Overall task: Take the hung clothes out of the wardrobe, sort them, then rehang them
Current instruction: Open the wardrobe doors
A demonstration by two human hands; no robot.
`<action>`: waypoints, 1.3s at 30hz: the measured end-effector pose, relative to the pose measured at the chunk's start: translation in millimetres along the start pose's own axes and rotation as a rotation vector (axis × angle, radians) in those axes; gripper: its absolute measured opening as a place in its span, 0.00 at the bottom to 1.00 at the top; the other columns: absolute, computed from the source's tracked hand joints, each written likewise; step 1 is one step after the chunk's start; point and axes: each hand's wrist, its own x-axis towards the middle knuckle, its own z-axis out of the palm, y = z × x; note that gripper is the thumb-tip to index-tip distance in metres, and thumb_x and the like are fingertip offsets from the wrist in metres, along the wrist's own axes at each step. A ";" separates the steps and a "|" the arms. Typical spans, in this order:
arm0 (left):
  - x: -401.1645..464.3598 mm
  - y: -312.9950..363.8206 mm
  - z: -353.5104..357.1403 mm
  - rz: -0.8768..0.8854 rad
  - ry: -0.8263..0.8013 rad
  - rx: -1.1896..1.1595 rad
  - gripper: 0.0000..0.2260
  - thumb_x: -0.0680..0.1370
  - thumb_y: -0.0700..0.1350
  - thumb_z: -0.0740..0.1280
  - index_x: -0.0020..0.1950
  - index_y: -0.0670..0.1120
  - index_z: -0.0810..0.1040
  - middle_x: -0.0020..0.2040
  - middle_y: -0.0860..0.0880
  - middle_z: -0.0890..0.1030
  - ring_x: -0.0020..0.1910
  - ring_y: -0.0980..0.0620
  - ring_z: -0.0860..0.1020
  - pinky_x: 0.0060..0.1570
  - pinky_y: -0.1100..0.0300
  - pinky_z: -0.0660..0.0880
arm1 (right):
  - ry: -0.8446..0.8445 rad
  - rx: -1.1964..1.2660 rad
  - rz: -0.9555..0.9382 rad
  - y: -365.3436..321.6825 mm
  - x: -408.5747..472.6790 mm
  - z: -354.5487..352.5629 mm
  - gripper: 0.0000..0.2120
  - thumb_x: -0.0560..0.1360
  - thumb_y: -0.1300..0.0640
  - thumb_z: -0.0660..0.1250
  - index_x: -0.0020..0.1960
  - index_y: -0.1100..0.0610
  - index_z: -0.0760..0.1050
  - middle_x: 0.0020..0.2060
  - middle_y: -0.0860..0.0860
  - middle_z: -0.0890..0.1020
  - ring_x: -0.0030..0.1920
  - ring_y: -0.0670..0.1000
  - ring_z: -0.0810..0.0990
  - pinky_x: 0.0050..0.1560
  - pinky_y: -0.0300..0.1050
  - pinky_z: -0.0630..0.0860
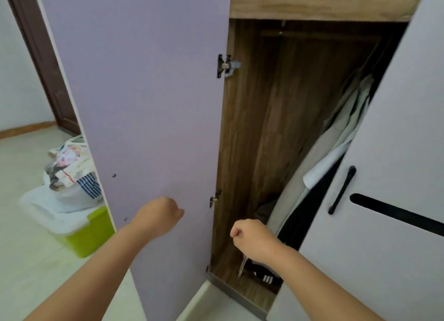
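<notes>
Left hand (157,216): raised in front of the open lilac door (144,104), forearm extended, fingers curled into a loose fist holding nothing; whether the knuckles touch the panel cannot be told. Right hand (252,239): held before the wardrobe (264,128) opening, fingers likewise curled inward, holding nothing visible.

Hung clothes (341,138): at the right side of the interior, pale grey-beige and white fabric with a dark garment beneath, largely hidden by the white right-hand door (396,128). Their hangers cannot be made out. The rail (312,35) is dim in shadow under the wooden shelf (312,6). Dark items on the wardrobe floor (262,272) are partly covered by the right wrist and are unclear.

Materials: interior is wood-grain laminate; doors are smooth and matt; metal hinge (227,65) on the lilac door; slim black bar handle (341,191) on the white door. At left, on the tiled floor, a green plastic box (89,234) carries stuffed bags (72,176).
</notes>
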 end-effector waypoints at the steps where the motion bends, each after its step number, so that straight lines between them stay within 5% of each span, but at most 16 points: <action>1: 1.3 17.0 9.9 0.037 -0.012 -0.028 0.11 0.78 0.46 0.61 0.38 0.44 0.73 0.49 0.41 0.81 0.50 0.41 0.79 0.52 0.52 0.77 | 0.033 -0.006 0.028 14.2 -3.5 -9.6 0.10 0.79 0.57 0.58 0.56 0.53 0.76 0.53 0.50 0.78 0.51 0.49 0.76 0.53 0.40 0.74; 5: 10.0 86.1 51.2 0.213 -0.067 -0.025 0.10 0.79 0.43 0.59 0.40 0.45 0.75 0.41 0.47 0.79 0.41 0.50 0.77 0.41 0.62 0.74 | 0.199 -0.019 0.151 71.4 -14.9 -48.5 0.08 0.79 0.58 0.57 0.44 0.51 0.72 0.42 0.48 0.76 0.44 0.49 0.74 0.44 0.40 0.70; 7: 13.2 121.3 72.1 0.313 -0.069 -0.052 0.10 0.79 0.43 0.59 0.39 0.49 0.74 0.39 0.51 0.77 0.39 0.55 0.74 0.36 0.67 0.69 | 0.299 0.015 0.219 99.0 -19.5 -67.2 0.06 0.78 0.58 0.58 0.45 0.51 0.72 0.45 0.50 0.78 0.44 0.50 0.75 0.44 0.40 0.72; 12: 24.3 193.1 125.0 0.465 -0.091 -0.143 0.09 0.80 0.43 0.59 0.56 0.46 0.77 0.52 0.50 0.80 0.51 0.53 0.78 0.51 0.62 0.75 | 0.496 0.141 0.297 150.2 -25.6 -104.9 0.14 0.78 0.60 0.59 0.63 0.55 0.68 0.53 0.53 0.77 0.50 0.53 0.77 0.42 0.39 0.70; 14: 30.4 217.2 141.3 0.504 -0.116 -0.158 0.10 0.80 0.43 0.60 0.59 0.46 0.75 0.53 0.48 0.80 0.52 0.51 0.78 0.54 0.60 0.75 | 0.545 0.194 0.313 162.9 -22.1 -112.4 0.16 0.77 0.61 0.61 0.65 0.56 0.66 0.54 0.52 0.75 0.48 0.52 0.74 0.39 0.37 0.67; 19: 55.1 266.6 160.8 0.552 -0.202 -0.273 0.18 0.79 0.42 0.61 0.70 0.47 0.66 0.62 0.48 0.75 0.58 0.52 0.74 0.61 0.60 0.72 | 0.642 0.316 0.369 181.9 0.9 -115.1 0.21 0.76 0.59 0.64 0.67 0.55 0.63 0.59 0.53 0.72 0.58 0.54 0.74 0.49 0.41 0.69; 23: 83.3 292.7 164.4 0.664 -0.266 -0.358 0.24 0.79 0.38 0.60 0.74 0.48 0.59 0.66 0.49 0.70 0.63 0.52 0.71 0.64 0.61 0.68 | 0.694 0.432 0.354 187.2 25.5 -107.5 0.23 0.77 0.59 0.62 0.70 0.52 0.62 0.56 0.50 0.76 0.53 0.50 0.77 0.51 0.43 0.75; 26: 101.5 303.4 164.3 0.789 -0.346 -0.458 0.24 0.78 0.34 0.59 0.71 0.53 0.63 0.60 0.56 0.73 0.59 0.58 0.73 0.62 0.64 0.69 | 0.760 0.489 0.391 184.9 36.7 -103.4 0.26 0.77 0.61 0.60 0.72 0.50 0.59 0.52 0.48 0.77 0.46 0.47 0.76 0.38 0.34 0.71; 29: 115.3 306.8 160.5 0.862 -0.416 -0.507 0.23 0.77 0.31 0.57 0.64 0.56 0.67 0.51 0.62 0.74 0.50 0.65 0.74 0.51 0.72 0.71 | 0.810 0.507 0.446 181.1 41.9 -97.9 0.23 0.76 0.64 0.59 0.69 0.51 0.62 0.47 0.48 0.78 0.44 0.47 0.77 0.38 0.35 0.72; 36: 127.1 293.4 148.7 0.990 -0.533 -0.465 0.18 0.75 0.30 0.58 0.49 0.54 0.73 0.46 0.56 0.78 0.48 0.58 0.78 0.50 0.69 0.73 | 0.908 0.444 0.563 162.0 34.1 -78.2 0.18 0.75 0.64 0.61 0.63 0.54 0.64 0.43 0.49 0.76 0.42 0.49 0.76 0.41 0.40 0.73; 39: 118.2 283.4 146.4 1.016 -0.587 -0.458 0.16 0.75 0.30 0.59 0.47 0.50 0.76 0.43 0.53 0.81 0.46 0.58 0.79 0.52 0.65 0.74 | 0.935 0.369 0.553 154.0 16.5 -65.2 0.17 0.76 0.59 0.62 0.63 0.55 0.63 0.37 0.44 0.71 0.36 0.44 0.72 0.36 0.35 0.70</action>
